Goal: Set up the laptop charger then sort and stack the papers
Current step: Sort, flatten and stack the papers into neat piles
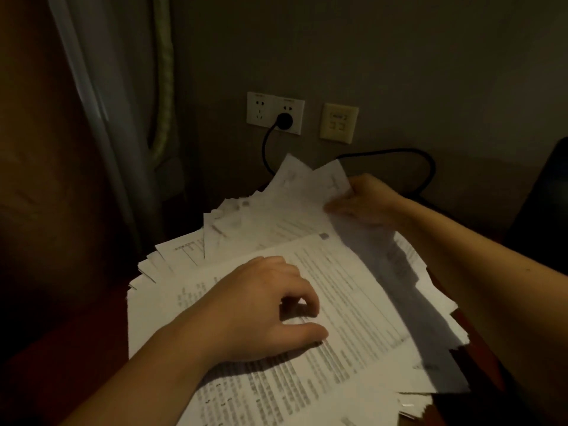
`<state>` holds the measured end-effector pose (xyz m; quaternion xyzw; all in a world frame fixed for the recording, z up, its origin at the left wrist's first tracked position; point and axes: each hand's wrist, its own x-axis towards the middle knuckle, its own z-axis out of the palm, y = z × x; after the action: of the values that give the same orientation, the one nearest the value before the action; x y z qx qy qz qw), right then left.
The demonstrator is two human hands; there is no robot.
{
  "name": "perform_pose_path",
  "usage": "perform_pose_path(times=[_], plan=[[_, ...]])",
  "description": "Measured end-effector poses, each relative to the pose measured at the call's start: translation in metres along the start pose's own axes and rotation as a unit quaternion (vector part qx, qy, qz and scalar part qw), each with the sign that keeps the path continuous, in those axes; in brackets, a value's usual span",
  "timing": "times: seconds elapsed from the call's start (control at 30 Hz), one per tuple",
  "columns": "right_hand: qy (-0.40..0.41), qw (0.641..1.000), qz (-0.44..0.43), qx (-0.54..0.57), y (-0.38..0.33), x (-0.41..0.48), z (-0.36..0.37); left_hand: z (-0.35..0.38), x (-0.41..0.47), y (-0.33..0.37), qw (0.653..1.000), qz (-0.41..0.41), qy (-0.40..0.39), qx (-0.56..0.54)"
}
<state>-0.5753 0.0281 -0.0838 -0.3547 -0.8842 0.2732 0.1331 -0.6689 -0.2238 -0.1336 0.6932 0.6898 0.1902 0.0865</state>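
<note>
A messy heap of printed white papers (353, 296) covers the dark table. My left hand (264, 305) rests on the top sheet with its fingers curled down and thumb lying along the page. My right hand (365, 201) grips the far edge of several sheets (307, 186) and holds them lifted toward the wall. The black charger plug (284, 120) sits in the white wall socket (275, 112), and its black cable (427, 167) loops down behind the papers and around to the right.
A beige wall plate (339, 123) is right of the socket. A pale curtain (123, 118) hangs at the left. A dark shape (550, 186), possibly a chair or the laptop, stands at the right edge. The reddish table edge (92, 348) shows at the left.
</note>
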Motion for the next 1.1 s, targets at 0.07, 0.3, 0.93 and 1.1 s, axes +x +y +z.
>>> perform_pose_path(times=[0.07,0.3,0.93,1.1], plan=[[0.049,0.998,-0.003,0.025,0.003,-0.003,-0.007,0.001,0.000,-0.003,1.000,-0.015,0.009,-0.002],[0.190,0.981,-0.035,0.020,0.011,-0.037,-0.037,0.001,0.005,-0.021,0.978,-0.179,0.104,0.022],[0.257,0.914,0.082,0.303,0.048,-0.224,-0.014,0.017,0.006,0.004,0.981,-0.159,0.110,-0.026],[0.251,0.918,0.067,0.299,0.053,-0.250,-0.011,0.024,0.020,0.028,0.970,-0.155,0.130,-0.137]])
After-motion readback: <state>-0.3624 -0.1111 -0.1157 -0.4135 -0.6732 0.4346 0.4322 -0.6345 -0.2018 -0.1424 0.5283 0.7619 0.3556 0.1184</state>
